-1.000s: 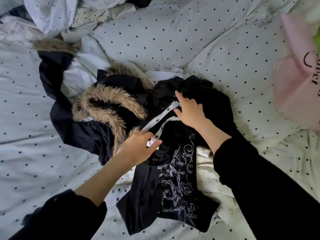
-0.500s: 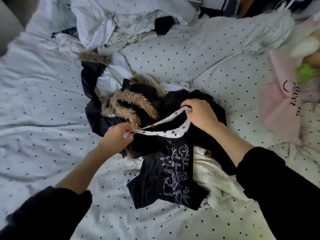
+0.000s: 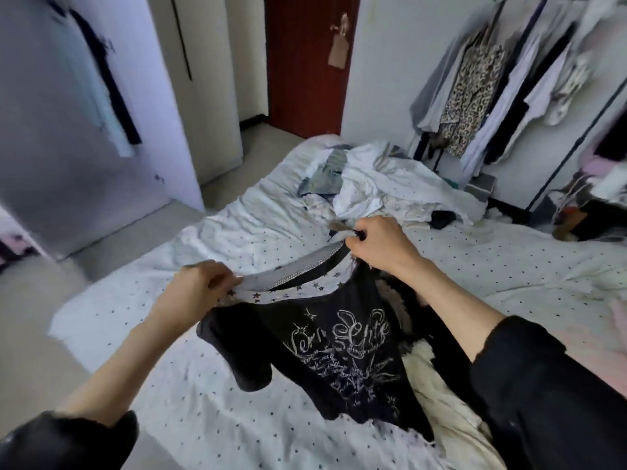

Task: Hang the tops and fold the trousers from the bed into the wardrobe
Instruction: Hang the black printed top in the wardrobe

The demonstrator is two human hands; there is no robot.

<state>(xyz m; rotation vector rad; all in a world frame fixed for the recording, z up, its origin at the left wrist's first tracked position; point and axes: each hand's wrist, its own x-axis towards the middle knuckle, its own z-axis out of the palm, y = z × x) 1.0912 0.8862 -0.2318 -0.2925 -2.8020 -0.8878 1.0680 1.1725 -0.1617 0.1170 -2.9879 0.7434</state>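
Observation:
A black T-shirt (image 3: 342,354) with white lettering and a star-patterned white collar hangs in the air above the bed (image 3: 190,412). My left hand (image 3: 200,286) pinches the collar at its left end. My right hand (image 3: 376,242) grips the collar's right end, higher and farther back. The shirt's front faces me, one sleeve drooping at lower left. Under my right forearm lie a dark garment and a cream one, mostly hidden. A heap of white and grey clothes (image 3: 366,184) sits at the far end of the bed.
An open clothes rack (image 3: 488,96) with hung garments, among them a leopard-print top, stands at the back right. A dark red door (image 3: 305,62) is straight ahead. A pale wardrobe panel (image 3: 78,106) stands at the left, with grey floor beside the bed.
Both hands have lifted the black T-shirt by its collar off the pile and spread it. My head has tilted up, bringing the room, door and rack into view.

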